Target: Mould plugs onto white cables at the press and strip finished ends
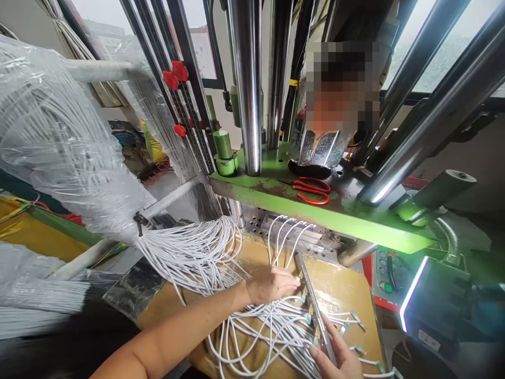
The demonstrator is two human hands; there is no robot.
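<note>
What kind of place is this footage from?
Probably a cable-assembly factory station: a green press with steel columns, bundles of white cables, and a metal jig bar that the right hand holds.

- A factory workstation for cable assembly.
- A green press platen (315, 210) sits on polished steel columns (246, 84).
- Bundles of white cables (197, 252), some bagged in plastic (51, 137), crowd the worn cardboard-covered surface (347, 289).
- Red scissors (313, 190) lie on the machine.

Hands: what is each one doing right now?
Left hand: on the white cables, fingertips at the metal bar; grip cannot be told.
Right hand: closed on the metal bar's lower end.
</note>
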